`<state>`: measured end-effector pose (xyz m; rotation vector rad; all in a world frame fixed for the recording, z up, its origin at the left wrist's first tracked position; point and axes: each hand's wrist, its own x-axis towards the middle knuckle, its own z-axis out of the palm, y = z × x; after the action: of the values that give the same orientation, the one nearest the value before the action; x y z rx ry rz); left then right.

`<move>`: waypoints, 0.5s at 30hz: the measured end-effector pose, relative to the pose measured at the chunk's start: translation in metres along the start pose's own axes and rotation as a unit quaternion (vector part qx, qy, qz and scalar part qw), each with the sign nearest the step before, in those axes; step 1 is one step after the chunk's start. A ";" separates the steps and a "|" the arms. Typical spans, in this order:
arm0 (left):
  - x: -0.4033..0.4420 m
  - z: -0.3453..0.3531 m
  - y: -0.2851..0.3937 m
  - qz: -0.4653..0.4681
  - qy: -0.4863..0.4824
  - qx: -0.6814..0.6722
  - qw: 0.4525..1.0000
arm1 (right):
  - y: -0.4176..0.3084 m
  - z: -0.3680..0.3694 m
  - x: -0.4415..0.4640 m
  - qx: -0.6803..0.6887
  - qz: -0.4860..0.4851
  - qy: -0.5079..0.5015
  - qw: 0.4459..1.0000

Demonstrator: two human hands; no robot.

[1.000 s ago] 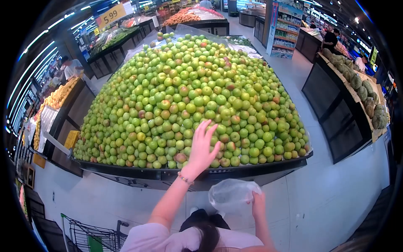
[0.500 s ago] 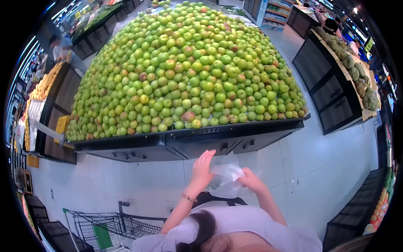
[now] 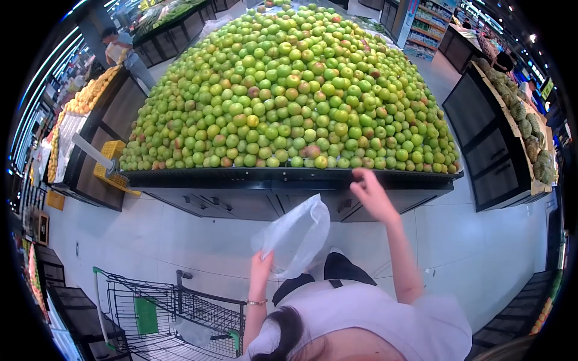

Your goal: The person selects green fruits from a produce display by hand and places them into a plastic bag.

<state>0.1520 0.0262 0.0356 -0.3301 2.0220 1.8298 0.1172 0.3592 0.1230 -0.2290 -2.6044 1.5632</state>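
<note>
One clear plastic bag is grasped in the left grip, whose fingers are closed on the film, and the bag spreads open upward from them on the near side of the black-edged worktop. A beaded bracelet circles the left wrist. The right grip is released, its fingers loosely bent, thumb and forefinger parted, right by the worktop's front edge; whether they touch that edge I cannot tell. On the worktop lies a great heap of small round green fruit, many with a reddish blush, sloping up from the front edge toward the back. On the worktop's near side are the person's pale T-shirt and dark trousers, over a pale floor. A wire shopping cart with a green panel also stands on the worktop's near side, toward its left end. A yellow crate is just beside the worktop's left end, and farther left a dark stand bears orange-yellow fruit. Another person is beyond the worktop's left side. Across the aisle to the worktop's right, a dark-sided display carries large rough-skinned green-brown fruit, and stocked shelves rise beyond the worktop's back right corner.
</note>
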 end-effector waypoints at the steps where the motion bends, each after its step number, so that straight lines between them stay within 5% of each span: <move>1: -0.002 0.002 0.006 -0.001 0.007 -0.002 1.000 | 0.005 -0.013 0.020 0.000 -0.028 0.046 0.999; 6: -0.004 0.019 0.020 0.011 0.043 -0.031 0.999 | 0.025 -0.066 0.125 -0.140 -0.128 0.239 0.952; 10: 0.002 0.050 0.030 0.015 0.028 -0.081 0.996 | 0.066 -0.067 0.187 -0.333 -0.133 0.239 0.902; 15: 0.017 0.103 0.048 0.007 0.005 -0.052 0.999 | 0.062 -0.067 0.192 -0.339 -0.170 0.262 0.887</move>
<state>0.1299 0.1355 0.0637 -0.3553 1.9446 1.9509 -0.0558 0.4804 0.1003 -0.1887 -2.4413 0.3597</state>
